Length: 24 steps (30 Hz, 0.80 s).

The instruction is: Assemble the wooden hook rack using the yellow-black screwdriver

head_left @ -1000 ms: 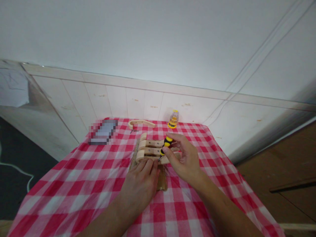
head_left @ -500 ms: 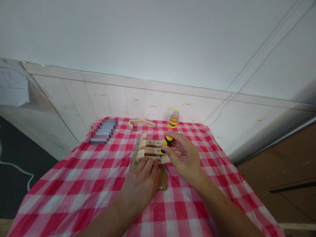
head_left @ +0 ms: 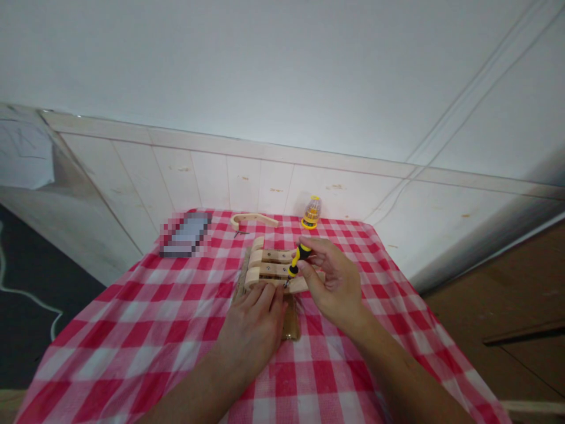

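My right hand point(head_left: 338, 285) grips a yellow and black screwdriver point(head_left: 302, 252) between thumb and fingers. The screwdriver leans, its tip down at the nearest of several curved wooden hooks. On that wooden hook point(head_left: 298, 285) press the bent fingers of my left hand point(head_left: 256, 318), covering its middle. Two more wooden hooks point(head_left: 279, 270) lie parallel behind it, with dark screw heads in them. Under the hooks is a brown, shiny-wrapped board point(head_left: 291, 324), partly hidden by my left hand. Whether the tip sits in a screw is too small to tell.
A loose wooden hook point(head_left: 258, 219) lies at the back of the checked tablecloth point(head_left: 286, 377), with small dark screws point(head_left: 241, 233) beside it. A clear and yellow bit container point(head_left: 312, 213) stands by the wall. A blurred, phone-like device point(head_left: 188, 235) lies at the left.
The screwdriver handle has turned slightly in my right hand and the fingers have shifted a little on it. My left hand stays in place on the hook.
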Each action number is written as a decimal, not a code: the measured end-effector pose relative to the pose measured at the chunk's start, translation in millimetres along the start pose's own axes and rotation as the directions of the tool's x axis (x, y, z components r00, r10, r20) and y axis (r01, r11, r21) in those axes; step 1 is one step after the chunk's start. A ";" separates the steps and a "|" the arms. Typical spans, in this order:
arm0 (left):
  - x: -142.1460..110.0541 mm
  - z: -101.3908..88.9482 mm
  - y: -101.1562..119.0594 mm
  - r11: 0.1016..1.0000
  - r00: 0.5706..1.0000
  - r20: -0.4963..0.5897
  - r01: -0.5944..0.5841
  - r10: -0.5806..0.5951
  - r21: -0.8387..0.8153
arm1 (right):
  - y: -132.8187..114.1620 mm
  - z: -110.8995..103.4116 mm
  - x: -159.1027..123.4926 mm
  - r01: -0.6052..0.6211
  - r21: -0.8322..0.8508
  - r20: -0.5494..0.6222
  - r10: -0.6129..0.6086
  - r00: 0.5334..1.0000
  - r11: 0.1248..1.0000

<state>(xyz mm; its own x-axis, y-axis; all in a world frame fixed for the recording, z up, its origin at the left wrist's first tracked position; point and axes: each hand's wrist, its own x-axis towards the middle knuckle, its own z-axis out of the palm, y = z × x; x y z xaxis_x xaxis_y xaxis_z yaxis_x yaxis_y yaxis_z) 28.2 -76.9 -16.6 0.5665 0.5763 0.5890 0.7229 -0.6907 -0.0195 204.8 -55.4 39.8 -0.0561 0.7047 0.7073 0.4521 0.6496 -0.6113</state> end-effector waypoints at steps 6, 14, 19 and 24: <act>1.2 0.4 0.7 1.000 0.997 -0.075 0.013 -0.011 0.021 | -0.1 0.4 0.8 0.007 -0.030 -0.014 -0.007 1.000 1.000; 1.1 0.3 0.4 1.000 0.997 -0.074 -0.004 0.006 0.026 | -2.8 2.5 3.4 0.053 -0.066 -0.066 -0.058 0.996 0.996; 1.8 0.6 0.5 1.000 0.998 -0.070 0.008 -0.007 0.016 | -2.6 2.5 1.7 0.072 -0.078 -0.062 -0.077 0.995 0.994; 2.4 0.3 0.8 1.000 0.998 -0.057 0.002 -0.001 0.012 | 0.6 3.3 -4.7 -0.013 0.029 -0.009 0.013 1.000 0.999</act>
<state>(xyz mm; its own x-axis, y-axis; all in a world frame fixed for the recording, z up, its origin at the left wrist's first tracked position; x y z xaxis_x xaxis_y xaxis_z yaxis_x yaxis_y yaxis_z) 30.3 -75.9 -15.4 0.5419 0.5513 0.6343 0.7289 -0.6840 -0.0282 202.5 -57.4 34.9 -0.0422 0.7108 0.7021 0.4264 0.6484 -0.6307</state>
